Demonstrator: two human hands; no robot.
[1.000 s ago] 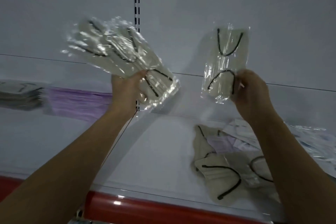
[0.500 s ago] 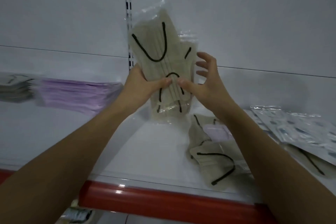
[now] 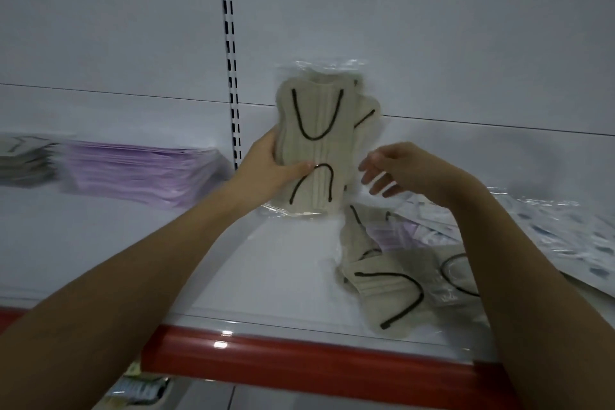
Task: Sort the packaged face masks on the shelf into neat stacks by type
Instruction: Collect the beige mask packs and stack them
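Your left hand grips the beige masks upright above the shelf; right hand spread, empty. Purple stack looks done; the mixed pile remains.

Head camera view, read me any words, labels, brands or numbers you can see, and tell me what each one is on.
No text can be read in this view.
Beige masks in the left hand: no print shows.
Purple stack: blurred, no print made out.
Blue-printed packs: marks too blurred to read.
Packet below the shelf: print too small and blurred to read.
Red shelf edge: no label shows.
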